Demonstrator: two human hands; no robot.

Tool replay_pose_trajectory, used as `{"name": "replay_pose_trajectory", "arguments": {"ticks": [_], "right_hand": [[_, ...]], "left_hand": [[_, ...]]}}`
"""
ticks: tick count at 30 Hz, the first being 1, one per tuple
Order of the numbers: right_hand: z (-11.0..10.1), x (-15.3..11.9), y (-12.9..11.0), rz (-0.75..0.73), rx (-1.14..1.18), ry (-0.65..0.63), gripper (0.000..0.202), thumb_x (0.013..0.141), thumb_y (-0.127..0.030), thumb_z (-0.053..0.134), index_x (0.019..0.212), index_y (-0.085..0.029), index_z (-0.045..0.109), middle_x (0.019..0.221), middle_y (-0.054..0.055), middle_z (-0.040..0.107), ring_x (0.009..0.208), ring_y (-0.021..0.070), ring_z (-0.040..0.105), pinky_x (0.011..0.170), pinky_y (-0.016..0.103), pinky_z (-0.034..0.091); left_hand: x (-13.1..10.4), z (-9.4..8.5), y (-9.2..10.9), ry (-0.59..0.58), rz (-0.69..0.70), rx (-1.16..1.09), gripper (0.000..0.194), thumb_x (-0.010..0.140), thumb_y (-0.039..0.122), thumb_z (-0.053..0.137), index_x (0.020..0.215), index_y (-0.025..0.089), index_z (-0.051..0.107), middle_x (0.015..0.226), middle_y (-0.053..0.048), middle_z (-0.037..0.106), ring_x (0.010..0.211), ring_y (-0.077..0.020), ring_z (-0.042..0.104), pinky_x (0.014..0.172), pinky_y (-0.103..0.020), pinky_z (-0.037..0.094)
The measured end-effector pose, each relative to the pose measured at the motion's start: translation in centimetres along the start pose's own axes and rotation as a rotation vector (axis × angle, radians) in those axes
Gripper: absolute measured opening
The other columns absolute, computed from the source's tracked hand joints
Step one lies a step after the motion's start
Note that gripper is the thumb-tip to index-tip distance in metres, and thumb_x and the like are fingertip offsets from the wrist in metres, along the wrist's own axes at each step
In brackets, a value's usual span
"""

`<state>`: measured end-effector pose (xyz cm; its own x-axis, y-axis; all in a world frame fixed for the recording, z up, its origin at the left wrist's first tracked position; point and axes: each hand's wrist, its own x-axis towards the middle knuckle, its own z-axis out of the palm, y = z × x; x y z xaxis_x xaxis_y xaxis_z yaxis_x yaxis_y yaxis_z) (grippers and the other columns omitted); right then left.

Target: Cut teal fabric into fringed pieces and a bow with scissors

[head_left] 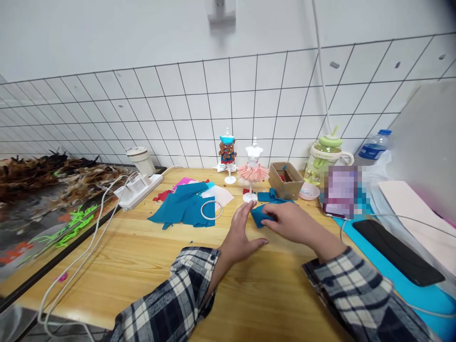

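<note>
My right hand (294,223) is closed on a piece of teal fabric (259,217), its fingertips pinching the cloth low above the table. Beside it on the left, my left hand (240,237) has its fingers and thumb stretched apart, with nothing in it. Just beyond both hands stands a small white doll mannequin (254,154) wearing a peach frilled skirt (252,174). More teal fabric (185,204) lies flat to the left, with a white ring (202,210) on top of it. Teal scraps (268,195) lie behind my right hand.
A second mannequin (227,152) in a brown and blue outfit stands at the back. Right of centre are a cardboard box (287,183), a pink dish (309,192), a green-lidded bottle (326,152) and a phone (341,190). A power strip (138,191) with trailing cables sits left.
</note>
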<state>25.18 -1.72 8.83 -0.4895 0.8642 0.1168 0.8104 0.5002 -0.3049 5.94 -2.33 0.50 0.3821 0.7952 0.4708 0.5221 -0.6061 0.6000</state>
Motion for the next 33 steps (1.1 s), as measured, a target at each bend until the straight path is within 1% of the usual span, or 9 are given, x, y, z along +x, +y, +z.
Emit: {"name": "replay_pose_trajectory", "arguments": {"ticks": [4,8,12,16,20,23,25,30,33], "right_hand": [[4.6,0.5,-3.5,-0.146,-0.124,0.124,0.014,0.091,-0.025,0.049,0.095,-0.020,0.062,0.094,0.007,0.070,0.086,0.0214,0.060,0.068,0.029,0.038],[7.8,0.7,-2.8,-0.105,-0.167,0.262,0.018,0.089,-0.018,0.049,0.101,-0.017,0.062,0.109,0.010,0.068,0.094,0.0236,0.057,0.079,0.032,0.040],[8.2,0.4,-1.6,-0.120,-0.080,0.388,0.016,0.082,-0.010,0.052,0.093,-0.018,0.061,0.112,0.009,0.067,0.103,0.0243,0.053,0.089,0.034,0.040],[8.2,-0.3,-2.6,-0.294,-0.046,0.213,0.018,0.077,-0.010,0.054,0.091,-0.018,0.060,0.104,0.008,0.067,0.095,0.0231,0.055,0.083,0.034,0.041],[8.1,-0.7,-4.1,-0.305,0.006,-0.011,0.040,0.079,-0.036,0.063,0.115,-0.020,0.058,0.093,0.006,0.068,0.083,0.0227,0.058,0.072,0.032,0.040],[7.9,-1.0,-4.2,-0.333,0.071,-0.116,0.028,0.087,-0.044,0.055,0.104,-0.023,0.065,0.092,0.004,0.069,0.084,0.0199,0.061,0.072,0.029,0.039],[7.9,-1.1,-4.1,-0.333,0.081,-0.133,0.023,0.089,-0.041,0.054,0.094,-0.024,0.068,0.092,0.002,0.069,0.087,0.0191,0.061,0.073,0.029,0.039],[8.7,-1.4,-4.1,-0.252,0.049,-0.104,0.029,0.086,-0.028,0.058,0.115,-0.027,0.062,0.099,0.002,0.069,0.090,0.0189,0.061,0.073,0.028,0.040],[9.2,-1.4,-4.1,-0.259,0.016,-0.091,0.023,0.089,-0.026,0.055,0.110,-0.028,0.063,0.097,0.001,0.068,0.089,0.0177,0.060,0.073,0.027,0.041]], "left_hand": [[0.5,-2.6,-1.8,0.111,-0.075,0.157,0.068,0.077,0.017,0.059,0.140,0.024,0.035,0.110,-0.005,0.065,0.112,-0.0226,0.051,0.106,-0.044,0.031],[1.3,-5.2,-3.3,0.040,-0.047,0.414,0.036,0.072,0.017,0.063,0.108,0.026,0.063,0.099,-0.002,0.066,0.104,-0.0247,0.050,0.106,-0.050,0.022],[1.5,-5.6,-4.1,-0.016,-0.063,0.548,0.017,0.073,0.013,0.061,0.082,0.025,0.068,0.099,-0.002,0.068,0.103,-0.0256,0.050,0.100,-0.051,0.022],[1.4,-5.0,-4.7,-0.009,-0.074,0.576,0.030,0.076,0.004,0.054,0.089,0.028,0.069,0.101,-0.002,0.070,0.101,-0.0247,0.051,0.093,-0.050,0.026],[1.4,-4.8,-5.0,-0.008,-0.062,0.599,0.024,0.082,0.012,0.056,0.088,0.030,0.071,0.099,-0.001,0.071,0.102,-0.0260,0.052,0.099,-0.056,0.018],[1.7,-4.7,-5.0,0.015,-0.040,0.616,0.017,0.086,0.020,0.057,0.086,0.029,0.071,0.097,-0.002,0.071,0.103,-0.0263,0.052,0.102,-0.057,0.015],[2.0,-4.6,-5.1,0.047,-0.027,0.622,0.018,0.088,0.022,0.054,0.088,0.029,0.071,0.098,-0.003,0.071,0.103,-0.0262,0.052,0.102,-0.057,0.016],[3.0,-4.0,-5.8,0.066,-0.006,0.629,0.021,0.089,0.023,0.053,0.092,0.030,0.072,0.098,-0.005,0.070,0.102,-0.0273,0.052,0.101,-0.056,0.019],[3.3,-3.9,-6.6,0.072,-0.032,0.631,0.028,0.088,0.021,0.051,0.107,0.031,0.069,0.103,-0.006,0.070,0.104,-0.0283,0.052,0.100,-0.056,0.023]]}}
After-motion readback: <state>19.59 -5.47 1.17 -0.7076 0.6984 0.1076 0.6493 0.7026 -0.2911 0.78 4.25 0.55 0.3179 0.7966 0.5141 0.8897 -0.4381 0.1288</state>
